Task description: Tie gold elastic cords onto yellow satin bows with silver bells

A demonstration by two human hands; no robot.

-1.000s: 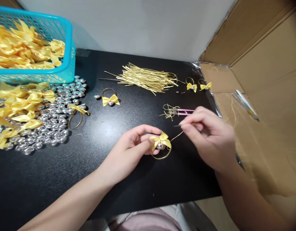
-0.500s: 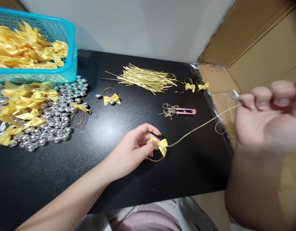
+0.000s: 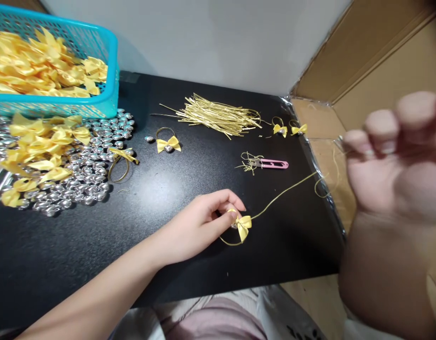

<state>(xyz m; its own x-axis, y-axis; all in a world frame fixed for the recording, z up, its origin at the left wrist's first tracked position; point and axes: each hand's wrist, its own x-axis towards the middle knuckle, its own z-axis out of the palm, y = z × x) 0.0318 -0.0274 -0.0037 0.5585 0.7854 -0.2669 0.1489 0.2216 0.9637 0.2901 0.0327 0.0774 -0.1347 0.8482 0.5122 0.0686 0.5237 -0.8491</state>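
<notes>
My left hand (image 3: 200, 222) rests on the black table (image 3: 168, 193) and pinches a small yellow ribbon bow (image 3: 243, 224) with a silver bead and a gold loop below it. A gold cord (image 3: 285, 191) runs from the bow up to my right hand (image 3: 395, 160). That hand is raised close to the camera, blurred, with its fingers curled round the cord's end and what looks like a needle.
A blue basket (image 3: 97, 106) of yellow bows stands far left, above a heap of silver beads (image 3: 79, 184) and loose bows. Cut gold cords (image 3: 218, 115) lie at the back. Pink snips (image 3: 271, 164), finished bows (image 3: 168, 144) and an open cardboard box (image 3: 381, 71) are nearby.
My right hand pulled away from the bow, up and to the right toward the camera, drawing the gold cord out long. My left hand kept hold of the bow.
</notes>
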